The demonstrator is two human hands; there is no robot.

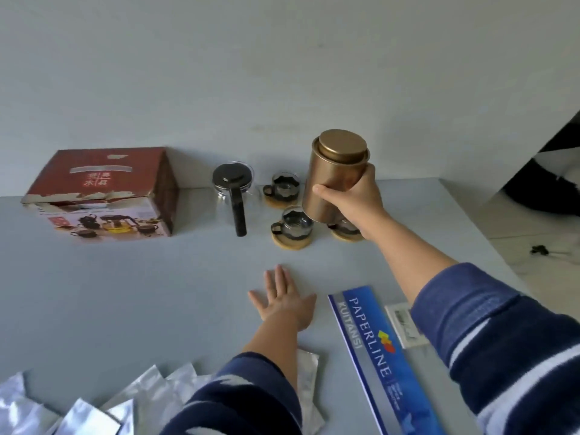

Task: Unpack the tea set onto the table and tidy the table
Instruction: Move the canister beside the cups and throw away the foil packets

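My right hand [351,196] grips a bronze tea canister [334,171] with a round lid, held tilted above the cups at the back of the table. Flat on the grey table [125,293] lies my left hand [284,296], fingers spread, holding nothing. A glass teapot [233,186] with a black lid and long black handle stands by the wall. Three glass cups rest on wooden coasters: one at the back [284,189], one in front [293,227], one [345,229] partly hidden under my right wrist. The red tea set box [103,193] lies torn open at the left.
A blue Paperline receipt book [379,356] lies near the front right beside a small white card [403,324]. Several silver foil pouches [84,403] are scattered at the front left. The table's right edge drops to a tiled floor, and a wall stands directly behind.
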